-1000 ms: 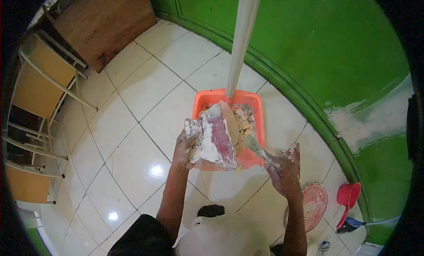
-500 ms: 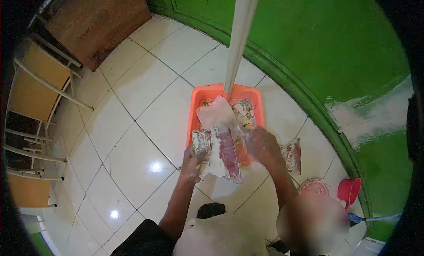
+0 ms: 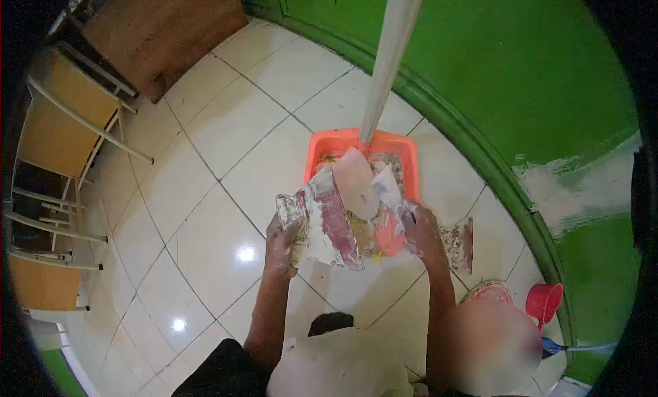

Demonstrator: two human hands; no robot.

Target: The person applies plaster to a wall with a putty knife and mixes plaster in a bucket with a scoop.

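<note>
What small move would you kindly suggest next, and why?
I would perhaps draw the right hand's small scraper across the left hand's wide scraper: white smears coat part of its face, the two blades look apart, and the dustpan beneath could catch whatever drops.

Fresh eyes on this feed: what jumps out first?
The orange dustpan, mid-frame, its pale handle rising toward the top edge. Overlapping it in view, the left hand grips a white-smeared maroon blade. At right, a pale patch breaks up the green wall.
</note>
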